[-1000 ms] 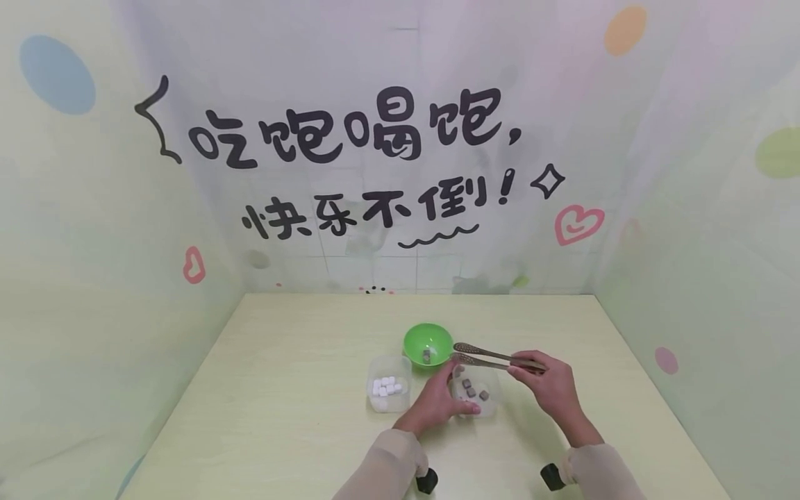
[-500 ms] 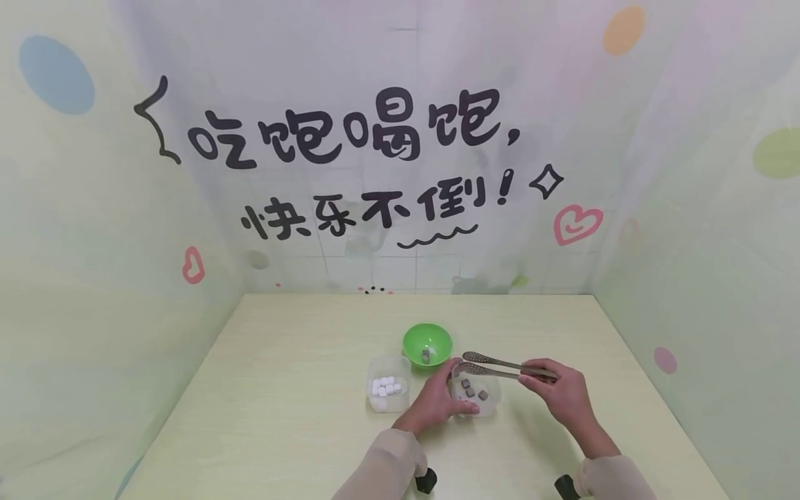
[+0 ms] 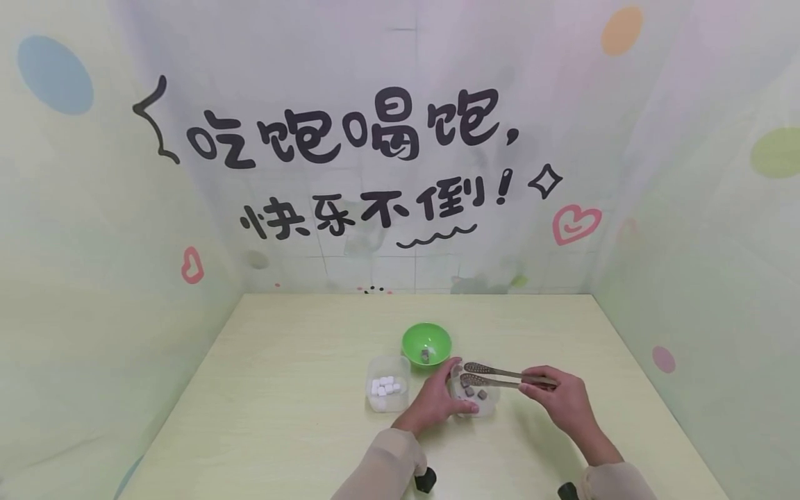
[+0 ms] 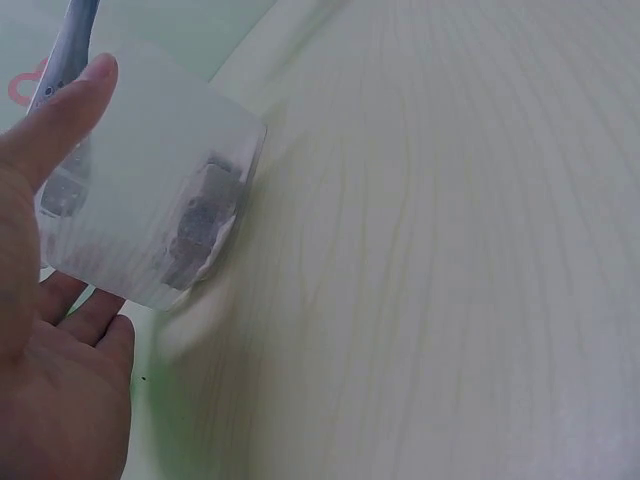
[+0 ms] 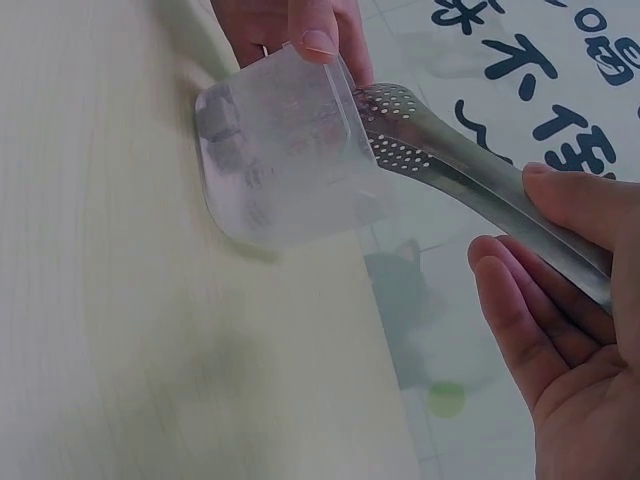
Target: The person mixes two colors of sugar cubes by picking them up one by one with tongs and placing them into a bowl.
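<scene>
My left hand point(image 3: 434, 401) grips a clear plastic container point(image 3: 490, 410), its thumb and fingers on opposite sides. Several grey-brown cubes point(image 3: 482, 395) lie inside it; through the frosted wall they look blurred in the left wrist view. With my right hand point(image 3: 565, 401) I hold metal tongs point(image 3: 509, 373), pinched between thumb and fingers near the rear end. Their perforated tips are spread apart and reach over the container's rim, above the cubes. In the right wrist view, the container wall point(image 5: 310, 190) partly hides the tips point(image 5: 395, 103). Whether they touch a cube I cannot tell.
A green bowl point(image 3: 426, 337) holding a grey cube point(image 3: 425, 355) stands just behind the left hand. To the left is a second clear container point(image 3: 388, 364) with several white cubes point(image 3: 386, 386). All stand on a pale wooden table point(image 3: 281, 389) before a printed curtain point(image 3: 350, 62).
My right hand has drawn the tongs right, away from the green bowl's edge, then lowered them over the container of grey-brown cubes. The left hand keeps its grip in place.
</scene>
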`<state>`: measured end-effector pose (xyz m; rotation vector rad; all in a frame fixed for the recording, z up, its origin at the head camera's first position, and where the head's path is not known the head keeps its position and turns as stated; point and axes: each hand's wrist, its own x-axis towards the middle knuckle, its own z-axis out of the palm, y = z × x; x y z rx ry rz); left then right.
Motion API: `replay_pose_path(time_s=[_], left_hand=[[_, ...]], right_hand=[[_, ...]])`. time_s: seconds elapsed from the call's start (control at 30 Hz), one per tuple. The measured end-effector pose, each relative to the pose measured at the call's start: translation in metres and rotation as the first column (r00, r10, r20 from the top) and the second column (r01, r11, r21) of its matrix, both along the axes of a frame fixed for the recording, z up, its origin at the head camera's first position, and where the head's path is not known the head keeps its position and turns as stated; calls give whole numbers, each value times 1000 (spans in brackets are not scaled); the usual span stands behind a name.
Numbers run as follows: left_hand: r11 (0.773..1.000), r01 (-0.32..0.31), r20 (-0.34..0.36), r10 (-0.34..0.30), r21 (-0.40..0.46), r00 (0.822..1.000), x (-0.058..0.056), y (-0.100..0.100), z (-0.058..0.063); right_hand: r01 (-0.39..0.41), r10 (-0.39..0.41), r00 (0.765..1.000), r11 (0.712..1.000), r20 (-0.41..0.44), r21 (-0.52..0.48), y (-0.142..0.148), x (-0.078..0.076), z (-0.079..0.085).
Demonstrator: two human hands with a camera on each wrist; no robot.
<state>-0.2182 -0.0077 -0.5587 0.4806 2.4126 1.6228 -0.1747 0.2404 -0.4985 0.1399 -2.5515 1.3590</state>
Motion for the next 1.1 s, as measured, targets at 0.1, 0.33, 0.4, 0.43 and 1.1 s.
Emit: replay_pose_path(time_s=[0.1, 0.33, 0.4, 0.43, 1.1], left_hand=[[1000, 2, 1, -2, 1, 1000, 0, 0, 0], [1000, 3, -7, -3, -8, 1000, 0, -1, 0], [1000, 3, -8, -3, -8, 1000, 1, -1, 1], [1000, 2, -8, -2, -7, 1000, 1, -1, 2], [1000, 7, -2, -7, 2, 1000, 0, 0, 1]], right_hand=[[3, -3, 1000, 1000, 13, 25, -1, -1, -1], [9, -14, 999, 994, 44, 109, -5, -3, -3], [11, -18, 998, 991, 54, 136, -7, -3, -2], [11, -20, 998, 989, 58, 149, -9, -4, -2], [14, -41, 995, 961, 92, 277, -35, -1, 15]])
